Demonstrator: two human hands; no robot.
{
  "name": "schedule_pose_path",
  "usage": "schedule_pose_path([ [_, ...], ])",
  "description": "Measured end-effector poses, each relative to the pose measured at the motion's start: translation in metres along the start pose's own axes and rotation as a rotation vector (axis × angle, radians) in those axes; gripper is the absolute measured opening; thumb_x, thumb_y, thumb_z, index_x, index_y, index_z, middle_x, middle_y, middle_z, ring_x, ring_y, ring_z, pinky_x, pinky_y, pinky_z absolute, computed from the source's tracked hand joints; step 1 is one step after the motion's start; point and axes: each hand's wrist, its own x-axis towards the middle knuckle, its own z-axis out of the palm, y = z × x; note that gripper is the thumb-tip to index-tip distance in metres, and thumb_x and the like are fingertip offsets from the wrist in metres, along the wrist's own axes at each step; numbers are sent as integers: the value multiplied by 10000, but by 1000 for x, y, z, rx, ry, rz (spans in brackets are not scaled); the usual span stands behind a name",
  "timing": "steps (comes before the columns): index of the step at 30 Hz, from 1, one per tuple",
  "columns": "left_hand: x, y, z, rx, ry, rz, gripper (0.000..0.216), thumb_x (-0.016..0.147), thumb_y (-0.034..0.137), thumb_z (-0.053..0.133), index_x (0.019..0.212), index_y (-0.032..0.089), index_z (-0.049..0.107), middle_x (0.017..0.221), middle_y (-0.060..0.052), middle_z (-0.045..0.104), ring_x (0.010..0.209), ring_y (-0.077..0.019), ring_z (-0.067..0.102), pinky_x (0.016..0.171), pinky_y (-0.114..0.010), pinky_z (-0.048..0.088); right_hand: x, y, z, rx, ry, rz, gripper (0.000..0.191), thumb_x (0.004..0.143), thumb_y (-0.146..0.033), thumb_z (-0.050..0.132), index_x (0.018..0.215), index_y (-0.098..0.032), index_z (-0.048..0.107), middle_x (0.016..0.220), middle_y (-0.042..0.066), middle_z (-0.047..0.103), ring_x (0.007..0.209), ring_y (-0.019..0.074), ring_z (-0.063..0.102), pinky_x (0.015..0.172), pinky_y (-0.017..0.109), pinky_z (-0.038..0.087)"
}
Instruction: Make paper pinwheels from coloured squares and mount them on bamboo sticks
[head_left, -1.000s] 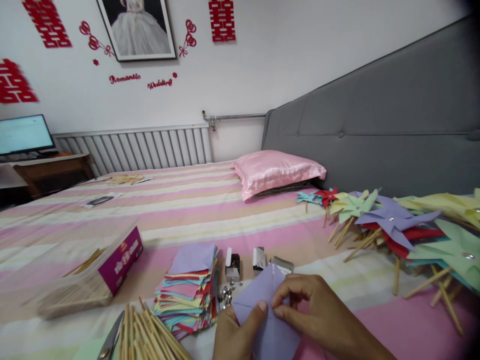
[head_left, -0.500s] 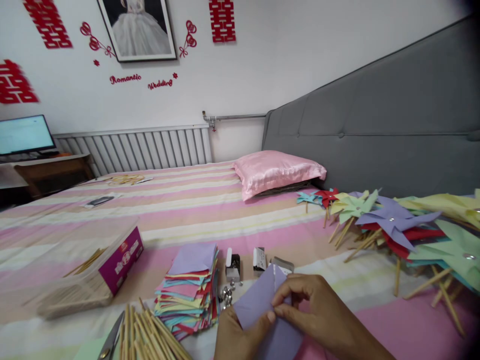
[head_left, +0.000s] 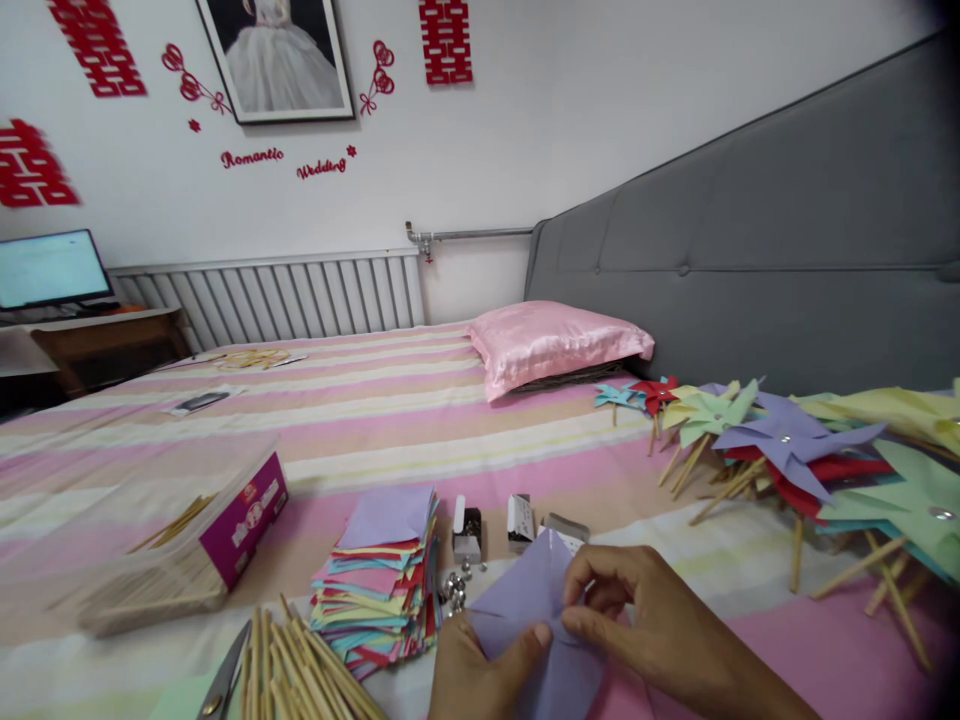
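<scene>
A square of purple paper with crease lines and a slit is held up at the bottom middle. My left hand grips it from the left, thumb pressed on its front near the centre. On the right side, my right hand pinches the paper's right part between thumb and bent fingers. Left of the hands stands a stack of coloured paper squares, purple on top. Small silver fasteners lie loose between that stack and the paper. Behind them are small open boxes, one with dark pieces inside.
Finished paper pinwheels on sticks lie in a pile at right. At lower left are bamboo sticks, scissors and a clear plastic box holding sticks. A pink pillow rests by the grey headboard.
My right hand has shifted slightly to the right on the paper. The purple paper now lies more opened out, showing its creases and a slit. My left hand stays nearly in place.
</scene>
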Motion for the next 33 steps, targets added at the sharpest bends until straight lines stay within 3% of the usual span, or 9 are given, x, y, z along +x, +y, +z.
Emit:
schedule_pose_path([
  [10,-1,0,-1,35,1,-7,358,492,341,787,734,86,722,549,-93,663,485,-143,537,503,-261,411,1,0,0,-105,35,-14,65,673,-145,575,631,-151,624,574,-8,588,554,118,510,513,212,396],
  [15,-1,3,1,12,-25,-12,286,502,353,780,584,92,696,478,-46,611,446,-107,492,475,-226,379,0,-3,1,-105,42,-11,72,666,-137,570,619,-147,624,577,-7,590,559,120,514,524,214,404],
  [18,-1,4,2,-2,-14,0,294,497,337,786,653,97,718,465,-36,603,438,-104,486,469,-222,376,0,-4,1,-103,37,-11,73,668,-140,569,627,-148,629,583,-2,600,560,125,521,522,217,408],
  [33,2,-3,-2,92,38,18,373,417,334,817,639,58,701,526,-103,652,466,-139,527,472,-244,417,0,1,2,-206,80,-36,83,655,-130,577,612,-168,638,572,-2,615,558,140,554,525,227,422],
])
